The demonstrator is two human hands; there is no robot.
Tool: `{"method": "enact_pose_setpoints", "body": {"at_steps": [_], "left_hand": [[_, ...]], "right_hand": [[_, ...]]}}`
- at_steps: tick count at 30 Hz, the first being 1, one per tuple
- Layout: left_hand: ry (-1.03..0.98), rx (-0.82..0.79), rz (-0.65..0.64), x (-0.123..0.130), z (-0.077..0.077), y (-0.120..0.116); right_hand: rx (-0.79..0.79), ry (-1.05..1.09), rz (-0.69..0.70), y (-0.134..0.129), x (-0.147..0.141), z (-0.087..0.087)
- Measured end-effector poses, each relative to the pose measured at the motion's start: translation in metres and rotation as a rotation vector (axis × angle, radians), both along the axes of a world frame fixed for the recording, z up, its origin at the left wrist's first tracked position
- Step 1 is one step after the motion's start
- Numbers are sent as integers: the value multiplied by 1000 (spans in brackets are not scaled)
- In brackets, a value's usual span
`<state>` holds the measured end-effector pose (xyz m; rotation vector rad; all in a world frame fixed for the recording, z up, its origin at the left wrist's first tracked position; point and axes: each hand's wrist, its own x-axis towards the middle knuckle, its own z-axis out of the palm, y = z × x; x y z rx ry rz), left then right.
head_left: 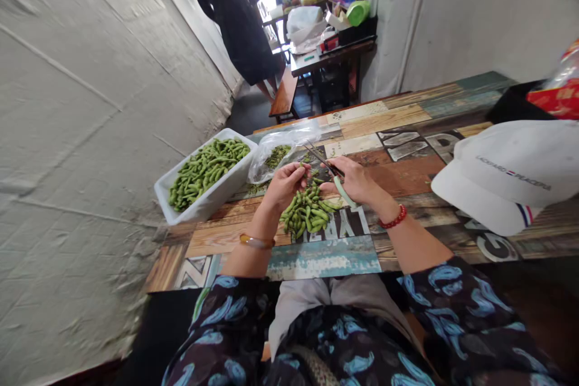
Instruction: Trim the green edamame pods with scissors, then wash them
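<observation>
Between the fingertips of my left hand (286, 183) is a green edamame pod (306, 163), pinched and partly hidden. My right hand (355, 181) is closed round the pale green handle of a pair of scissors (346, 192), whose blades are parted and point up and to the left, close to the pod. Below both hands lies a loose pile of edamame pods (308, 214) on the table. Beyond my left hand, a clear plastic bag (260, 163) holds small green trimmings (277, 157).
A white plastic tub (210, 208) heaped with pods stands at the table's left, near the wall. A white cap (511, 172) lies at the right, a red package (554, 99) behind it. Past the table are a bench (284, 93), a cluttered second table (323, 60) and two people.
</observation>
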<state>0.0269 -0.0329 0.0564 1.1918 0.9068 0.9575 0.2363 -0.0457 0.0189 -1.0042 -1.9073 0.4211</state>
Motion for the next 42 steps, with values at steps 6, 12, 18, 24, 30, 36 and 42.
{"method": "enact_pose_setpoints", "body": {"at_steps": [6,12,18,24,30,36,42], "left_hand": [[52,69,14,-9,-7,-7],[111,115,-18,-11,-18,-4],[214,173,-76,-16,-17,-10],[266,233,-94,-23,-17,-11],[316,317,-39,-26,-16,-7],[179,145,78,-26,-17,-3],[-198,-164,101,-22,-16,-7]], "right_hand": [[19,-118,150,-10,-7,2],[-5,-176,183,-12,-11,-1],[-12,-256,176,-16,-15,1],[34,-277,189,-17,-17,-1],[14,-264,210,-13,-11,-4],[-76,-202,72,-5,-8,-7],[-240,-17,-7,-5,-7,0]]}}
